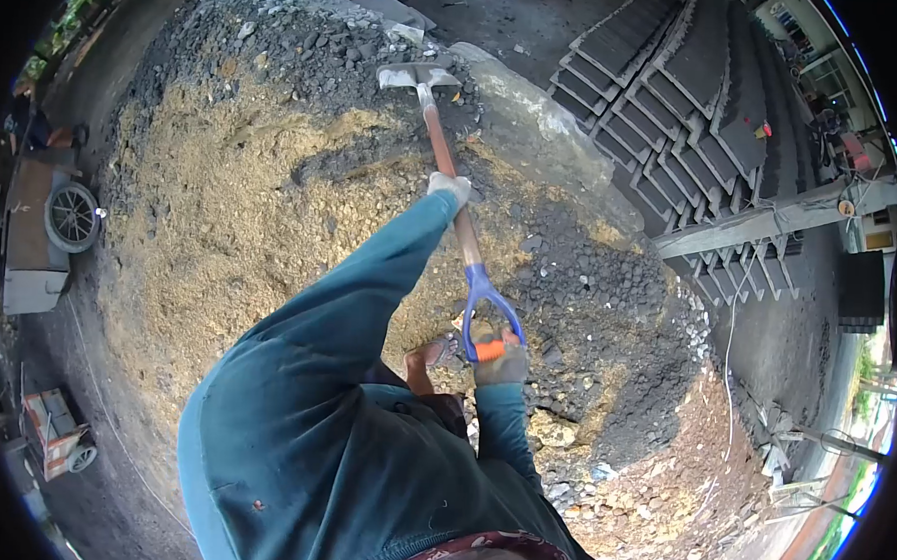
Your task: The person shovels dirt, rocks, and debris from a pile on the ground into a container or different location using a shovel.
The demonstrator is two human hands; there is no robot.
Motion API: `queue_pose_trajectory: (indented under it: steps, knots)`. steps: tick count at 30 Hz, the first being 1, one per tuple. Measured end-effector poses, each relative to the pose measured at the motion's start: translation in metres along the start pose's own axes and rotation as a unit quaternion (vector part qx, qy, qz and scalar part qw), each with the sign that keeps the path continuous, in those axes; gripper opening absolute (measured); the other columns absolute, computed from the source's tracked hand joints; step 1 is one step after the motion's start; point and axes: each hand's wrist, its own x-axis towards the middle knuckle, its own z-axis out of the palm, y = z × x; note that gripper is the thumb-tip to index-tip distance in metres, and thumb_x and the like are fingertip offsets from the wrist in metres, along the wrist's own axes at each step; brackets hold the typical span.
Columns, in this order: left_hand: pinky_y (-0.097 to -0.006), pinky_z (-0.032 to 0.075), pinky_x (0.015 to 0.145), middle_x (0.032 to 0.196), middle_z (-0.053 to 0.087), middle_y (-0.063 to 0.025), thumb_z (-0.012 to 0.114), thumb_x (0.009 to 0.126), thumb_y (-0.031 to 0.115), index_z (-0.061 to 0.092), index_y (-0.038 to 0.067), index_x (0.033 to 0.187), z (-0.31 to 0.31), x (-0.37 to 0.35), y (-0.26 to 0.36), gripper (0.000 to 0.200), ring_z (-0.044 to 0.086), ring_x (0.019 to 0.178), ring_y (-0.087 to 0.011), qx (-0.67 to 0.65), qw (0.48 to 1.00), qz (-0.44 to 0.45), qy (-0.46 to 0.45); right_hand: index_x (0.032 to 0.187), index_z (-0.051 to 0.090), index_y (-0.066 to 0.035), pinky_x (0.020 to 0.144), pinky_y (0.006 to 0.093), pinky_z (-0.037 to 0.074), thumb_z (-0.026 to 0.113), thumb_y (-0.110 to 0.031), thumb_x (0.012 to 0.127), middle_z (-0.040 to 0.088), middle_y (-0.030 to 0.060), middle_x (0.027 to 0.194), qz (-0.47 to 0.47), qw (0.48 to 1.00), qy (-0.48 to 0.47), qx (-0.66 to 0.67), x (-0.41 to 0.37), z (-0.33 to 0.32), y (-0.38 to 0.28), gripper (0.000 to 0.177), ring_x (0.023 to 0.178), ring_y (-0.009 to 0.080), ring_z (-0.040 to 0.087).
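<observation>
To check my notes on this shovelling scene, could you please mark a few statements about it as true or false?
1. The left hand grips the shovel on its wooden shaft. True.
2. The right hand hangs free. False: it holds the orange grip of the blue handle.
3. The blade is by the grey gravel. True.
4. The stacked dark slabs lie left of the heap. False: they are on its right.
5. Both hands are bare. False: both wear gloves.
</observation>
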Motion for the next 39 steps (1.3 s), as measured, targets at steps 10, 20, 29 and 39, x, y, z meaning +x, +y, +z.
queue_pose_trajectory:
  steps: [10,20,29,39]
  knots:
    - [-0.0475,0.056,0.065,0.088,0.065,-0.0202,0.067,0.078,0.039,0.057,-0.003,0.100,0.099,-0.173,-0.136,0.048,0.068,0.082,-0.0339,-0.006,0.970,-0.210,-0.119,0.090,0.061,-0.002,0.043,0.0383,0.048,0.063,-0.012,0.076,0.054,0.0053,0.059,-0.042,0.984,0.062,-0.163,-0.088,-0.076,-0.077,0.017,0.046,0.0228,0.053]
    - [-0.0493,0.055,0.065,0.081,0.060,-0.0134,0.049,0.089,0.029,0.053,0.003,0.092,-0.007,-0.212,-0.249,0.027,0.065,0.076,-0.0303,-0.118,0.895,-0.404,-0.151,0.090,0.061,-0.002,0.042,0.0386,0.048,0.063,-0.009,0.075,0.055,0.0065,0.060,-0.060,0.934,0.060,-0.346,-0.068,-0.140,-0.063,0.017,0.046,0.0236,0.055]
    - [-0.0563,0.053,0.075,0.091,0.050,-0.0149,0.059,0.084,0.022,0.043,0.007,0.106,-0.108,-0.100,-0.194,0.031,0.058,0.083,-0.0342,-0.471,0.831,-0.296,-0.004,0.098,0.059,-0.002,0.041,0.0351,0.048,0.065,0.000,0.074,0.060,0.0084,0.078,-0.147,0.917,-0.116,-0.351,0.004,-0.013,-0.002,0.025,0.052,0.0204,0.056]
    - [-0.0517,0.051,0.069,0.086,0.056,-0.0135,0.064,0.081,0.023,0.052,0.006,0.099,-0.019,-0.104,-0.141,0.028,0.059,0.073,-0.0320,-0.338,0.886,-0.294,-0.121,0.099,0.056,-0.005,0.045,0.0348,0.050,0.067,-0.009,0.081,0.059,0.0098,0.080,-0.113,0.934,-0.117,-0.318,-0.070,0.055,-0.028,0.022,0.051,0.0197,0.055]
